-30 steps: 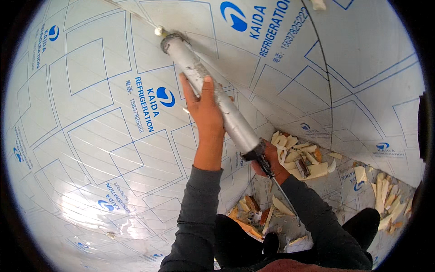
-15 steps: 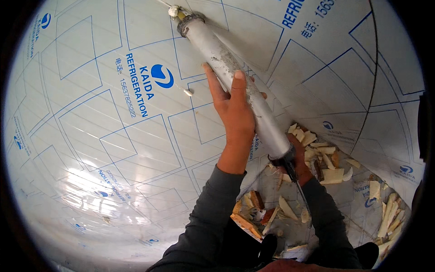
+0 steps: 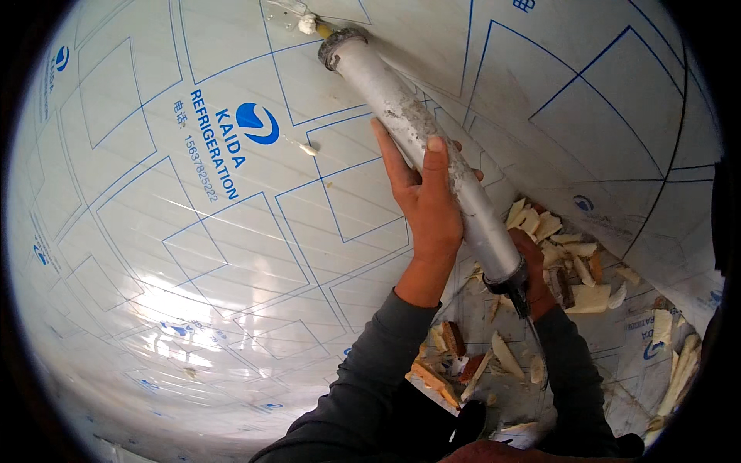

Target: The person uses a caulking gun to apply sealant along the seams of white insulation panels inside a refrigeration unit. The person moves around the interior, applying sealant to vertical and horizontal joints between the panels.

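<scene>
A long silver caulking gun slants from the upper middle down to the right, its barrel smeared with grey residue. White sealant clings around its yellowish nozzle, close to the seam between two film-covered panels. My left hand wraps the barrel from below, thumb along its top. At the rear end my right hand grips the handle, mostly hidden behind the barrel and the black end cap. A pale bead of sealant runs along the seam above the nozzle. One small blob sticks to the left panel.
A large white panel with blue-printed film curves down the left; another panel rises at the right. Broken foam scraps and brownish pieces litter the floor below my arms. A dark shoe shows near the lower edge.
In the picture, the caulking gun and both my hands sit slightly farther right and lower. The panels' print has shifted left, so the view has moved too. Both hands keep their grip.
</scene>
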Motion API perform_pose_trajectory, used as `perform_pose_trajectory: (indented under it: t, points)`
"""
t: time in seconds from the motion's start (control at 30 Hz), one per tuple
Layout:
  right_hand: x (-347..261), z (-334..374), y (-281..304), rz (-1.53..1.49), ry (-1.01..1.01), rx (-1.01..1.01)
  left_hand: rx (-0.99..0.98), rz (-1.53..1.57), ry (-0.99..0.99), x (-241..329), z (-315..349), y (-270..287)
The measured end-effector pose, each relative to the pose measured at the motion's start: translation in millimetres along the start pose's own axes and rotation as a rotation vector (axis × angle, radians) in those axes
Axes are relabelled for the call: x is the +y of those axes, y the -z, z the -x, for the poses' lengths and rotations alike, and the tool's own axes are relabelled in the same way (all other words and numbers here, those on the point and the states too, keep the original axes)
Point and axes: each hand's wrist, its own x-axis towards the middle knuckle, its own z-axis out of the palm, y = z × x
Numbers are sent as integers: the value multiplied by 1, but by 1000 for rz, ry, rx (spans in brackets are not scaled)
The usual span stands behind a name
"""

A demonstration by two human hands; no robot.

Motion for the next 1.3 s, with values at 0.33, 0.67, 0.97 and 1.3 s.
perform_pose_trajectory:
  t: [0.33,0.67,0.97,1.3]
  points:
    - [9,9,-4,89,-135,137,6,-2,-29,-6,5,-1]
    - [-62,32,-27,1067,484,-202,44,-152,40,-26,22,8]
    - [-56,57,-5,824,303,-99,-1,-25,82,-43,43,-12]
    - [-35,109,27,709,145,-12,26,-80,125,-88,75,1]
